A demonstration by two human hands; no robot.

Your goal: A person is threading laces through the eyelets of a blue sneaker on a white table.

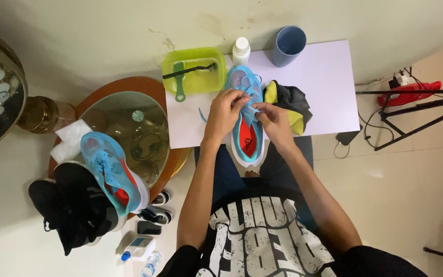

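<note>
Together our left hand (225,110) and right hand (273,119) pinch the shoe's (247,134) laces (251,88); best worked evenly, eyelet by eyelet.

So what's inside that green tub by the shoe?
Inside the green tub lies a black brush, and a green brush sticks out over its rim. Whether it holds water can't be told.

Bright even indoor light, soft shadows, sharp focus, wide-angle bending at edges
</note>
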